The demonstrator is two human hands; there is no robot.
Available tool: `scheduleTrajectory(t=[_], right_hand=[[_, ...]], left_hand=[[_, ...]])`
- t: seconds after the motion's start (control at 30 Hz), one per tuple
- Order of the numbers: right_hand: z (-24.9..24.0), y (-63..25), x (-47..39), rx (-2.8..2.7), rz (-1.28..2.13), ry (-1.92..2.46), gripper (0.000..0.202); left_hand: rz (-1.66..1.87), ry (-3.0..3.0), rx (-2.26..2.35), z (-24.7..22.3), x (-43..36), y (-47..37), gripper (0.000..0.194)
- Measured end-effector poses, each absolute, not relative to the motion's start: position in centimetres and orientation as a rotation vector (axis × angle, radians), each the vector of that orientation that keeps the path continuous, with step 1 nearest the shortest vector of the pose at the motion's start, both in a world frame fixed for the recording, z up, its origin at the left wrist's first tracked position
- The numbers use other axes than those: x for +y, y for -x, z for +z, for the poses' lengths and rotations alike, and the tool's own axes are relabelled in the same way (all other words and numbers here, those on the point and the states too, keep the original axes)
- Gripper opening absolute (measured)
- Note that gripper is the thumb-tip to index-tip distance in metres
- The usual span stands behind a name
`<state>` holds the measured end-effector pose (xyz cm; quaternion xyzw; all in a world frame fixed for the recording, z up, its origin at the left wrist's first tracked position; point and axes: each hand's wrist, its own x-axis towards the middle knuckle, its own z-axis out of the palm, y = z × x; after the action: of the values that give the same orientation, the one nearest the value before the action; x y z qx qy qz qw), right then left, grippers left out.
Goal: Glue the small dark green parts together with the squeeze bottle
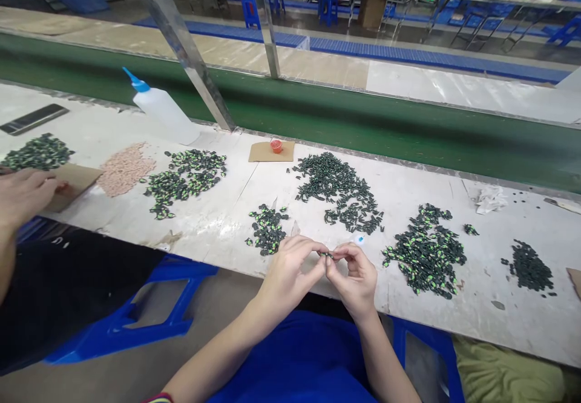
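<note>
Just over the front edge of the table, my left hand [293, 265] and my right hand [356, 279] meet fingertip to fingertip. Both are closed in a pinch on one small dark piece [325, 254], mostly covered by the fingers, its exact kind too small to tell. Left of my left hand lies a small pile of black-and-green pieces [267, 229]. Beyond the hands spreads a heap of small dark green pieces [333, 179]. A small white tip with a blue end [359, 239] shows right behind my right hand. Farther right sits a bigger black-and-green pile [429, 252].
A small dark pile [531, 267] and crumpled tissue [491, 199] lie at the right. A red cup [276, 146] stands on cardboard [258, 152]. At left are a white squeeze bottle [166, 112], a pink pile [124, 170] and another person's hand [27, 194]. A metal post [181, 46] rises behind.
</note>
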<state>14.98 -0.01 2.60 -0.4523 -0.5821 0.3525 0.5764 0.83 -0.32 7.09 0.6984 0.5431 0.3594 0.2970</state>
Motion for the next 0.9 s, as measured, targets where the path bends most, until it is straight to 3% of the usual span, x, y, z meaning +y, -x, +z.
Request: scheduleTrajectory(t=[0.17,0.33,0.43,0.57,0.67,0.8,0.9], right_hand=[[3.3,-15.8,-0.4,-1.437,0.744,1.086,0.015],[3.7,-19.1,-0.8,-1.534,0.419,1.155,0.013],[3.3,-22.3,-0.4,-1.362,0.113,1.375,0.005],[2.7,-25.3,0.3,-1.306,-0.123,1.62,0.014],[2.1,-25.1,0.6,-1.521,-0.1,1.576,0.023],[0.8,-22.7,1.0,-1.799,0.106,1.529,0.052],[0.0,-21.3,1.4,-1.841,0.174,1.525,0.048]], left_hand=[[0.925,-1.918,1.384,7.1,-0.6,-1.7,0.011],[0.846,-1.941,1.287,5.9,0.2,-2.1,0.022],[0.845,-1.966,1.529,4.5,1.9,-0.9,0.026],[0.784,-2.015,1.996,2.7,4.3,1.9,0.027],[0.716,-2.123,2.082,1.8,5.2,3.4,0.025],[0.706,-2.19,2.028,1.1,5.5,4.1,0.022],[0.71,-2.194,1.988,1.0,5.7,4.4,0.024]])
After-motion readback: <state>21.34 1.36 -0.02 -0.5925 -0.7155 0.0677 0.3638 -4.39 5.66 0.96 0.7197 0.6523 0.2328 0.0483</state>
